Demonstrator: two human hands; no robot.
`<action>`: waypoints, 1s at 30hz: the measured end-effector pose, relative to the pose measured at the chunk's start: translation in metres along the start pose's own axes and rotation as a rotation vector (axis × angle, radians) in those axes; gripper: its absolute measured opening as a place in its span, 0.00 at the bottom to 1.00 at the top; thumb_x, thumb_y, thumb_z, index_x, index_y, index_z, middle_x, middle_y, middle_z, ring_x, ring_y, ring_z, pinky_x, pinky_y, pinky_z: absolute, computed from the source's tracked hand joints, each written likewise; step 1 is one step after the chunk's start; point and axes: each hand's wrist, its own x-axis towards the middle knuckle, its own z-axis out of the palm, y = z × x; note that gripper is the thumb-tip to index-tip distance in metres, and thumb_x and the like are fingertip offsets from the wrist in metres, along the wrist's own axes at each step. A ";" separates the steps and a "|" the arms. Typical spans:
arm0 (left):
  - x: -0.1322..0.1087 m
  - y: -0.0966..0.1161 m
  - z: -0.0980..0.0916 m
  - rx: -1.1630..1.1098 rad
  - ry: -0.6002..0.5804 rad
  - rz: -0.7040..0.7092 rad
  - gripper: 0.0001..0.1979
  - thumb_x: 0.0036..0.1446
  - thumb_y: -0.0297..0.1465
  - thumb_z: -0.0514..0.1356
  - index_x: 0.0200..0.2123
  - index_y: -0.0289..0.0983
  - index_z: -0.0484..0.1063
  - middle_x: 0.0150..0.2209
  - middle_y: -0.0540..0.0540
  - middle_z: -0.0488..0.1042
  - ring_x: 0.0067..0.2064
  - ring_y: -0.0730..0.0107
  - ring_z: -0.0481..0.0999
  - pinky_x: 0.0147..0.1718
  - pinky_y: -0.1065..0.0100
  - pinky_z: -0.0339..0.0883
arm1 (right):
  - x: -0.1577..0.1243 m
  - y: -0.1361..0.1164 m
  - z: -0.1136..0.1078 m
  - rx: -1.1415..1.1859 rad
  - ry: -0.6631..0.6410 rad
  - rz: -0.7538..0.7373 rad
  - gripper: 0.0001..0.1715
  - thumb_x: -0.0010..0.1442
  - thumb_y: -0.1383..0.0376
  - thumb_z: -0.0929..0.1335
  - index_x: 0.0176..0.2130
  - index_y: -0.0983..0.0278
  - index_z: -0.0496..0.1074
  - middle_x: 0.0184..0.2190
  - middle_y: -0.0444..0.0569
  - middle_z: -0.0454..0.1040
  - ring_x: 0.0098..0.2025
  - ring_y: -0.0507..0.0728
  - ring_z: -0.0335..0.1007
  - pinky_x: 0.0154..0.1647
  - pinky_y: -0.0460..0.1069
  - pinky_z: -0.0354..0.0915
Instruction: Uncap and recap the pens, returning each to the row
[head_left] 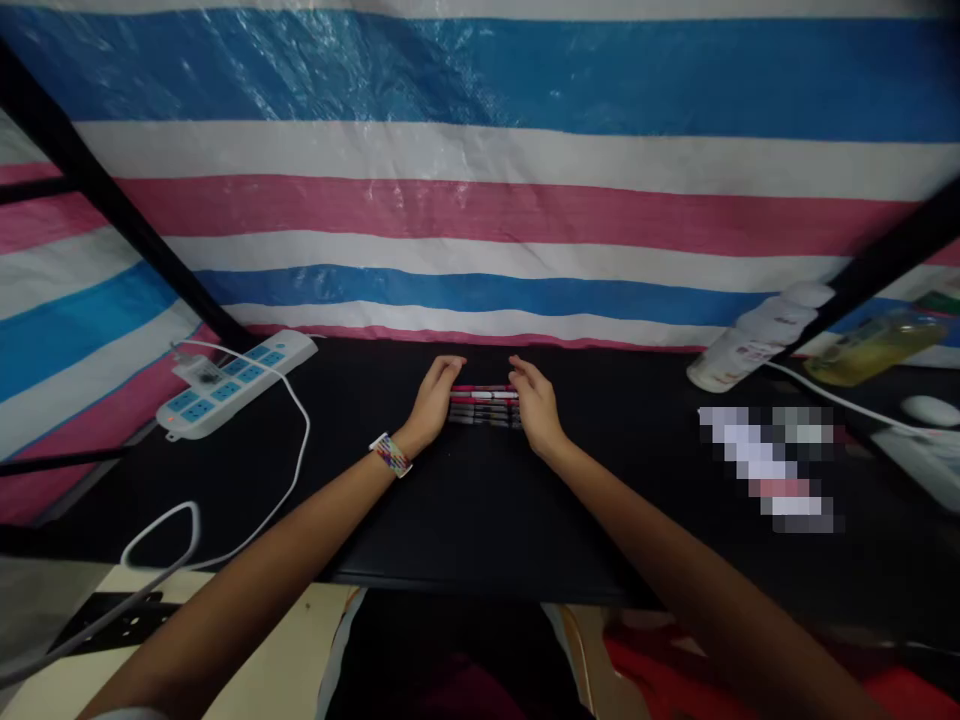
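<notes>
Several slim pens lie side by side in front of me, running left to right. The far ones are pink-red pens (484, 390), one with a white middle. Nearer to me are dark grey pens (484, 413). My left hand (433, 402), below a multicoloured woven wristband (391, 454), curls round the left ends of the row. My right hand (537, 408) is curved in the same way at the right ends. Between them the two hands hold the row, thumbs and fingers close to the pen ends. The undersides of the fingers are hidden.
The black table (480, 520) ends close to my body. A white power strip (236, 385) with a plug and a looping white cable (304, 440) lies left. At right are a white bottle (757, 340), a bottle of yellow liquid (874, 350) and a blurred-out item (761, 465). Striped sheeting (480, 215) hangs behind.
</notes>
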 end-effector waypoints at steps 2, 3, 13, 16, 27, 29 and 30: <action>-0.009 0.002 -0.003 -0.013 -0.014 0.005 0.17 0.74 0.46 0.57 0.47 0.40 0.77 0.53 0.43 0.81 0.60 0.56 0.77 0.67 0.56 0.65 | -0.012 -0.003 -0.001 0.010 -0.009 -0.006 0.22 0.66 0.55 0.70 0.56 0.57 0.81 0.68 0.54 0.77 0.74 0.68 0.69 0.78 0.69 0.59; -0.014 0.003 -0.005 -0.028 -0.021 0.013 0.17 0.74 0.46 0.57 0.46 0.40 0.78 0.53 0.42 0.81 0.61 0.56 0.77 0.68 0.56 0.64 | -0.018 -0.005 -0.001 0.017 -0.015 -0.005 0.22 0.66 0.56 0.70 0.56 0.57 0.82 0.68 0.54 0.78 0.74 0.67 0.69 0.78 0.69 0.59; -0.036 0.002 -0.011 -0.084 -0.027 0.018 0.17 0.75 0.45 0.56 0.46 0.40 0.79 0.56 0.41 0.81 0.64 0.56 0.77 0.70 0.55 0.61 | -0.046 -0.012 -0.001 -0.042 -0.069 -0.052 0.19 0.69 0.59 0.68 0.57 0.58 0.79 0.64 0.54 0.80 0.70 0.66 0.74 0.75 0.67 0.64; -0.034 0.002 -0.011 -0.074 -0.013 0.006 0.15 0.74 0.42 0.57 0.43 0.39 0.79 0.53 0.42 0.82 0.61 0.56 0.78 0.68 0.55 0.64 | -0.046 -0.010 -0.001 -0.082 -0.071 -0.089 0.19 0.68 0.62 0.68 0.56 0.57 0.79 0.62 0.54 0.81 0.68 0.67 0.75 0.72 0.68 0.67; -0.032 0.010 -0.014 0.005 -0.017 0.020 0.14 0.73 0.39 0.56 0.39 0.40 0.77 0.46 0.43 0.82 0.54 0.56 0.79 0.61 0.56 0.69 | -0.062 -0.047 -0.012 -0.463 -0.352 -0.698 0.11 0.68 0.69 0.70 0.34 0.57 0.80 0.53 0.54 0.83 0.68 0.71 0.71 0.66 0.73 0.72; -0.032 0.010 -0.014 0.003 -0.019 0.018 0.13 0.72 0.39 0.56 0.39 0.40 0.77 0.46 0.43 0.82 0.54 0.56 0.79 0.60 0.56 0.70 | -0.066 -0.051 -0.011 -0.508 -0.398 -0.761 0.10 0.67 0.70 0.71 0.35 0.58 0.81 0.53 0.55 0.83 0.69 0.72 0.70 0.66 0.73 0.72; -0.032 0.010 -0.014 0.000 -0.021 0.016 0.13 0.72 0.38 0.56 0.39 0.40 0.77 0.46 0.43 0.81 0.54 0.56 0.79 0.60 0.56 0.70 | -0.067 -0.052 -0.011 -0.521 -0.419 -0.781 0.10 0.67 0.70 0.71 0.35 0.58 0.81 0.53 0.55 0.83 0.69 0.72 0.70 0.66 0.73 0.72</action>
